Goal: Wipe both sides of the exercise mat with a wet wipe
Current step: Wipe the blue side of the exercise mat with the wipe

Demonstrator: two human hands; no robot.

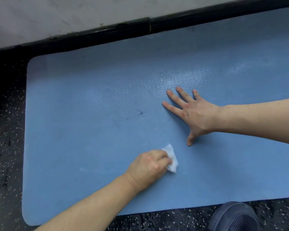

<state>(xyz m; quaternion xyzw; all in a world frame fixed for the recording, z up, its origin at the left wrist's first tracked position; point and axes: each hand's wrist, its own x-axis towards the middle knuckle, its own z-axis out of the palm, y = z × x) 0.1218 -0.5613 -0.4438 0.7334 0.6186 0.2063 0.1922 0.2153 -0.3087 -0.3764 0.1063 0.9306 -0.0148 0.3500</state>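
Blue exercise mat [93,100] lay on speckled floor [5,147], right end cut off, wet wipe [172,160] mostly hidden under curled left hand [148,165] gripping it on mat, right hand [193,112] flat, fingers spread.

— What is shown of the person?

— Two bare forearms and hands are seen over the blue exercise mat [90,97]. The left hand [148,165] is placed close to the mat's near edge, the right hand [193,112] nearer the mat's middle. Short, trimmed nails can be made out on the right hand.

— Is anything worn?

— A dark navy shoe [233,215] with a mesh panel is seen just off the mat's near edge.
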